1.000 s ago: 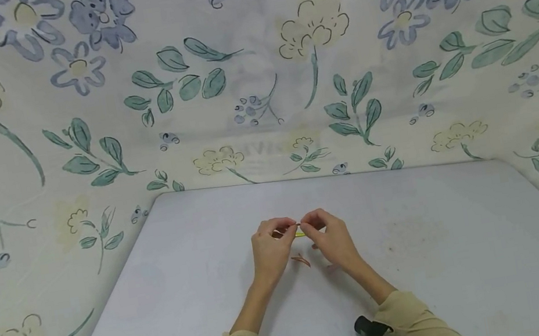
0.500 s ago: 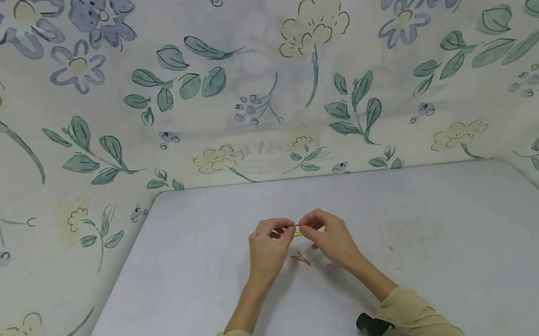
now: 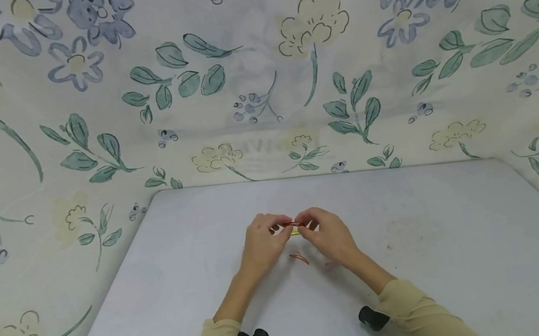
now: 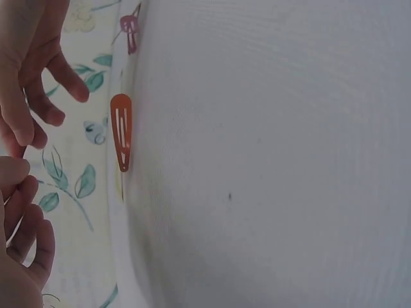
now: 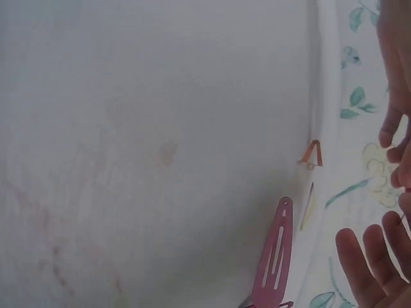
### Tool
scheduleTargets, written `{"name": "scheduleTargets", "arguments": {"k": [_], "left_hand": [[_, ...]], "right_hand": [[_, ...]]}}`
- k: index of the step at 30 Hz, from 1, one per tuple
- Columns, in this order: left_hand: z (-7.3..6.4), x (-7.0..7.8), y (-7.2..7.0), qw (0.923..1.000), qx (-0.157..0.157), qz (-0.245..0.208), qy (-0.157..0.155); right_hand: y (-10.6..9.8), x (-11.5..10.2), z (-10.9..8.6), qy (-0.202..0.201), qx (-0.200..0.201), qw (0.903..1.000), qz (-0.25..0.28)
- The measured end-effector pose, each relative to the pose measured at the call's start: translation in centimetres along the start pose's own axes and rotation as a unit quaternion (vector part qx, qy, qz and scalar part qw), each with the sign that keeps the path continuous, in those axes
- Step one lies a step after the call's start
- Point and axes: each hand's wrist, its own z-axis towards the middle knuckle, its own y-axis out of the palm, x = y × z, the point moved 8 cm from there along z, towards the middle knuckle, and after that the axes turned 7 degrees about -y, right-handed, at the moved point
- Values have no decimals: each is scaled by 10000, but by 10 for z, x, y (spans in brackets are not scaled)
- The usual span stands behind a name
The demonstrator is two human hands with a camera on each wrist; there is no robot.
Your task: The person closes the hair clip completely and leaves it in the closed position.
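Pinching, left hand (image 3: pixel 262 244) and right hand (image 3: pixel 329 236): red clip (image 3: pixel 293 224).
On table (image 3: pixel 174 300): yellow clip (image 3: pixel 295 233), orange clip (image 4: pixel 128 131), pink clip (image 5: pixel 286 250).

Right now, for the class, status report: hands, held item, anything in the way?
Left fingers, right fingers: both pinching. Thin red piece held between them. Orange clip, pink clip nearby, apparently not in the way.
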Motion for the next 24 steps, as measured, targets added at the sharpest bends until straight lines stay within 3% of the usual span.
{"name": "scheduleTargets", "arguments": {"k": [4, 10, 24], "left_hand": [[3, 0, 0, 9990, -128, 410, 134], [6, -2, 6, 9969, -348, 675, 194], [15, -12, 16, 9919, -723, 1040, -130]], "right_hand": [[2, -1, 3, -83, -159, 9992, -365], [1, -5, 6, -245, -447, 9941, -960], [7, 9, 16, -78, -764, 9830, -1666]]}}
